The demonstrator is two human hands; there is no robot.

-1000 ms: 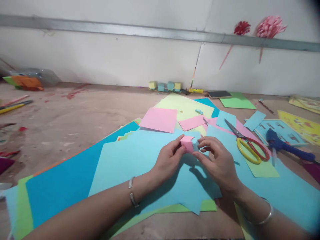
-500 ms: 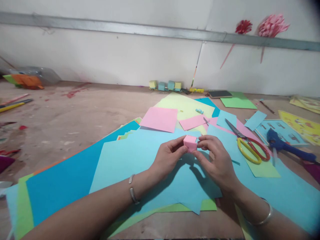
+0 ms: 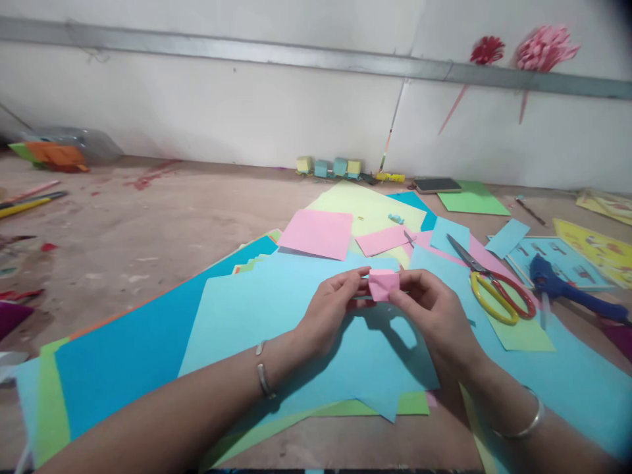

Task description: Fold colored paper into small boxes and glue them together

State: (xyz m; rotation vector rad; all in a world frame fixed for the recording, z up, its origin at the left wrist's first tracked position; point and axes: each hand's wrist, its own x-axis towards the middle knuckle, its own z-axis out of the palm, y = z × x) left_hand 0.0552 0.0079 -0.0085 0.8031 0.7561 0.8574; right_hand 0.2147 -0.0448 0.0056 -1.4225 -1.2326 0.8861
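Note:
A small pink folded paper box (image 3: pixel 383 285) is held up between my hands, over a large light blue sheet (image 3: pixel 257 316). My left hand (image 3: pixel 330 309) pinches its left side, fingers curled behind. On the other side my right hand (image 3: pixel 437 313) grips it, thumb pressed on the front face near the lower right corner. One flat pink face is turned to me; the box's far side is hidden. Scissors (image 3: pixel 494 289) with one yellow and one red handle lie to the right of my right hand.
A blue glue gun (image 3: pixel 573 289) lies at the right. Behind my hands are a pink sheet (image 3: pixel 316 232) and pale yellow paper (image 3: pixel 370 201). Small paper cubes (image 3: pixel 330 167) stand by the wall near a phone (image 3: pixel 437 185). Dark blue paper (image 3: pixel 133 355) spreads to the left.
The pink box has turned and shifted slightly right, so its open-looking top edge no longer shows. My right thumb has come up onto its front, and my left thumb has drawn back to the side.

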